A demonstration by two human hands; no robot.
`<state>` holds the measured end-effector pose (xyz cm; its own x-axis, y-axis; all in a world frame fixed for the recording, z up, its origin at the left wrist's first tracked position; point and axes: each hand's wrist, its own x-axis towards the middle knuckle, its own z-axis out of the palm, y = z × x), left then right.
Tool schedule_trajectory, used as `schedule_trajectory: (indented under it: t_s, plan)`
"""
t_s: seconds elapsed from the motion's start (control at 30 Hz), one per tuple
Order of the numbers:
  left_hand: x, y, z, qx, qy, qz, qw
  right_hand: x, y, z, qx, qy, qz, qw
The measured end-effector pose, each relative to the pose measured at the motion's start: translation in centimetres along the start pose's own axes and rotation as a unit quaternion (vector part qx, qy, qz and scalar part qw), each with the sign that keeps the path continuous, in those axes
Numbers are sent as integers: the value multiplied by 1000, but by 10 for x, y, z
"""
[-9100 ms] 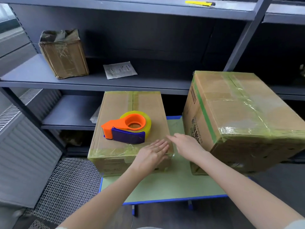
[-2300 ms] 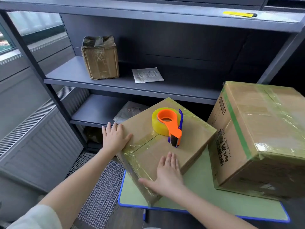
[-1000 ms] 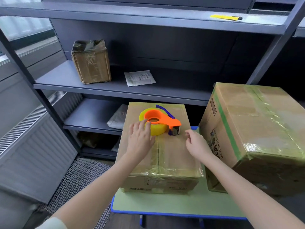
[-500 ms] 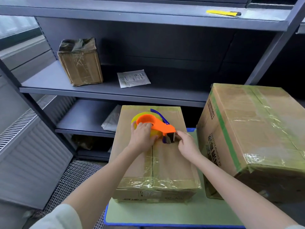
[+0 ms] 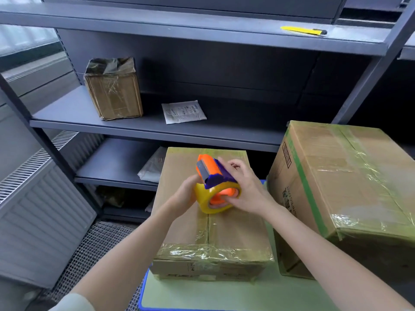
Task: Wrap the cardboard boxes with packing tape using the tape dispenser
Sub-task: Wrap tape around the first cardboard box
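Both hands meet around the tape dispenser (image 5: pixel 213 173), which is held over the top of the cardboard box (image 5: pixel 224 234) that lies directly beneath them. The right hand (image 5: pixel 249 189) grasps the dispenser from its own side, fingers curled over the purple guard and thumb at the orange hub of the roll. The left hand (image 5: pixel 186 191) grips the opposite side of the yellowish tape roll (image 5: pixel 205 204), its fingertips hidden behind the roll. The dispenser is tilted, with the roll low and nearest the wrists and the orange cutting end raised and pointing away from the person; whether the roll touches the box top cannot be told. The box under the hands already carries tape along its centre seam and across its near edge, and it sits on a green surface (image 5: pixel 224 295) with a blue rim. Just beyond the right hand, on the same surface, stands a larger taped box (image 5: pixel 341 182) with a green stripe. Beyond the fingertips runs a grey shelf (image 5: pixel 202 129); on it, ahead of the left hand, stands a small taped carton (image 5: pixel 114 90), with a white packet (image 5: pixel 183 111) lying flat beside it. High above the right hand, on the upper shelf, lies a yellow utility knife (image 5: pixel 302 30). Outward from the left forearm are a grey radiator (image 5: pixel 40 209) and a mesh floor grate (image 5: pixel 94 248)
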<state>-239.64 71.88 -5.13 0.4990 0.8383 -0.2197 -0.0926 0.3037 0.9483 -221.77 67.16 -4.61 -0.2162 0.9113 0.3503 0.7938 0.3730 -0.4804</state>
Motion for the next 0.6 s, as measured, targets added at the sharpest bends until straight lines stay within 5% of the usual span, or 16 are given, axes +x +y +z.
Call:
schedule_trajectory:
  t_s: [0.17, 0.27, 0.43, 0.6]
  plan:
    - [-8, -10, 11, -102, 12, -22, 995, -3, -2, 2, 12, -30, 12, 999]
    - [-19, -6, 10, -32, 31, -1, 999, -2, -5, 6, -19, -46, 13, 999]
    - [-27, 14, -18, 74, 220, 16, 973, 2, -13, 3, -61, -71, 15, 996]
    - [-51, 37, -16, 161, 174, -8, 971, 4, -22, 4, -104, -66, -13, 992]
